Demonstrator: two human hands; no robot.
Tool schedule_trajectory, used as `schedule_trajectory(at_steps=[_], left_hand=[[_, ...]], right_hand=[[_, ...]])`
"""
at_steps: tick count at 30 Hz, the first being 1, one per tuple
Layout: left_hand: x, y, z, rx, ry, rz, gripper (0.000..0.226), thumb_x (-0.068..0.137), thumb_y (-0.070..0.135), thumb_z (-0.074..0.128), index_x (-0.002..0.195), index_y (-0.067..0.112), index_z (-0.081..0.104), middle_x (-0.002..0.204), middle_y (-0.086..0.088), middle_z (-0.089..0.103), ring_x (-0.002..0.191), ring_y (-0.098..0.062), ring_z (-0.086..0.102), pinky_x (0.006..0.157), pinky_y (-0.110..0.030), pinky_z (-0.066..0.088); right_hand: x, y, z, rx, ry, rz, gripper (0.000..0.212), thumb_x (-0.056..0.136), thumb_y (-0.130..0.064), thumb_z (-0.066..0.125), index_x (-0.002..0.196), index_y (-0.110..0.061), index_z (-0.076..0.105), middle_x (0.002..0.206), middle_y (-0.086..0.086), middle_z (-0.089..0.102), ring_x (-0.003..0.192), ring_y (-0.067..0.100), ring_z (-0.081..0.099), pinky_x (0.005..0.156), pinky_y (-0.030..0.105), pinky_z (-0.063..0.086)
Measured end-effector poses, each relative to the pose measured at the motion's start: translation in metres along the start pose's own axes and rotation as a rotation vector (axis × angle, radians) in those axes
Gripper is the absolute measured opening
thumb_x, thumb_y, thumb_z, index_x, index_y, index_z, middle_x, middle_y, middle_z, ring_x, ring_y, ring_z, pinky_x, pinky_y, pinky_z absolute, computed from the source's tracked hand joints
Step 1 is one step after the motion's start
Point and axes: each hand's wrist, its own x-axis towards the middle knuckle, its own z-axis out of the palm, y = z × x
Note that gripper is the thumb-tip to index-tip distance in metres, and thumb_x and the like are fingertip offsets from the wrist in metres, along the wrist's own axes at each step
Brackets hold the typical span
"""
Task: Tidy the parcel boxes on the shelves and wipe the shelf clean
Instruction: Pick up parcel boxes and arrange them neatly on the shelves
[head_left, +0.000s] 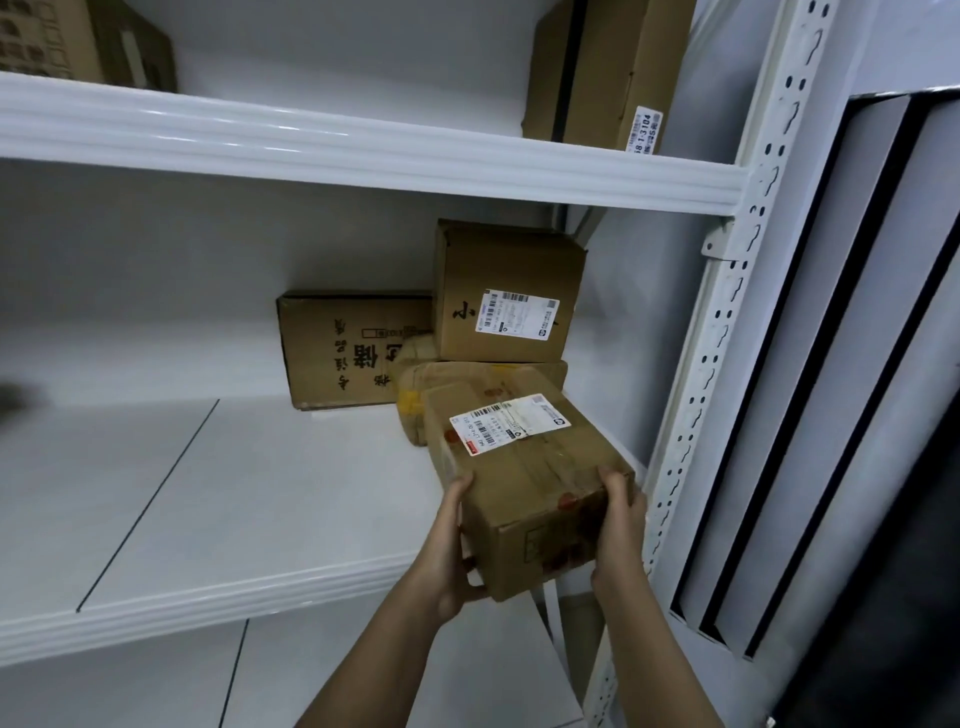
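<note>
Parcel box (524, 483) is clamped between both hands at the shelf's (234, 525) front right corner, its near end overhanging the edge. My left hand (449, 561) cups the lower left side; my right hand (621, 525) wraps the right edge. At twelve o'clock sits a wrapped parcel (415, 410) with a labelled box (506, 296) stacked above; at eleven o'clock a printed carton (353, 353) leans on the back wall. I judge the step best done by keeping the box level, sliding it square alongside the upright post (727, 332), clear of the stack.
</note>
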Motion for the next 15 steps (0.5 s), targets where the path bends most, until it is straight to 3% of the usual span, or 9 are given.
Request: schedule_trajectory(at_steps=[2, 4, 7, 10, 13, 15], left_hand=[[-0.002, 0.008, -0.013, -0.046, 0.006, 0.02, 0.077, 0.074, 0.077, 0.049, 0.135, 0.031, 0.037, 0.132, -0.007, 0.048, 0.127, -0.035, 0.044, 0.102, -0.057, 0.038], [-0.004, 0.015, -0.027, -0.098, 0.024, 0.059, 0.085, 0.065, 0.079, 0.054, 0.135, 0.033, 0.04, 0.14, -0.008, 0.045, 0.132, -0.038, 0.039, 0.103, -0.059, 0.035], [-0.009, 0.025, -0.046, -0.206, 0.065, 0.141, 0.055, 0.077, 0.073, 0.049, 0.113, 0.032, 0.053, 0.124, -0.006, 0.054, 0.126, -0.038, 0.043, 0.104, -0.061, 0.033], [-0.016, 0.039, -0.061, -0.278, 0.081, 0.196, 0.038, 0.082, 0.067, 0.05, 0.099, 0.033, 0.055, 0.108, -0.008, 0.06, 0.11, -0.036, 0.052, 0.1, -0.061, 0.038], [-0.021, 0.047, -0.069, -0.297, 0.109, 0.228, 0.041, 0.083, 0.062, 0.053, 0.109, 0.031, 0.052, 0.11, -0.01, 0.059, 0.109, -0.037, 0.054, 0.097, -0.062, 0.042], [-0.022, 0.048, -0.072, -0.302, 0.14, 0.266, 0.058, 0.08, 0.063, 0.058, 0.127, 0.033, 0.042, 0.121, -0.011, 0.056, 0.109, -0.038, 0.056, 0.09, -0.061, 0.047]], right_hand=[[-0.003, -0.007, 0.002, 0.016, -0.067, -0.014, 0.029, 0.092, -0.039, 0.053, 0.117, -0.026, 0.045, 0.1, -0.002, 0.055, 0.086, 0.014, 0.053, 0.063, 0.029, 0.042], [-0.006, -0.014, 0.005, 0.034, -0.131, -0.033, 0.033, 0.089, -0.038, 0.056, 0.117, -0.022, 0.05, 0.104, 0.0, 0.058, 0.088, 0.014, 0.056, 0.065, 0.029, 0.044], [-0.008, -0.024, 0.01, 0.022, -0.225, -0.073, 0.046, 0.075, -0.046, 0.056, 0.115, -0.023, 0.053, 0.102, -0.004, 0.061, 0.089, 0.01, 0.057, 0.068, 0.029, 0.045], [-0.009, -0.03, 0.016, 0.03, -0.315, -0.105, 0.039, 0.078, -0.046, 0.052, 0.111, -0.025, 0.056, 0.105, -0.003, 0.063, 0.092, 0.011, 0.059, 0.069, 0.027, 0.044], [-0.01, -0.032, 0.026, 0.025, -0.372, -0.112, 0.035, 0.084, -0.05, 0.05, 0.111, -0.028, 0.055, 0.111, -0.003, 0.062, 0.101, 0.012, 0.058, 0.072, 0.026, 0.044], [-0.009, -0.031, 0.035, 0.006, -0.363, -0.105, 0.039, 0.094, -0.051, 0.043, 0.124, -0.027, 0.05, 0.119, -0.005, 0.059, 0.107, 0.01, 0.055, 0.078, 0.026, 0.045]])
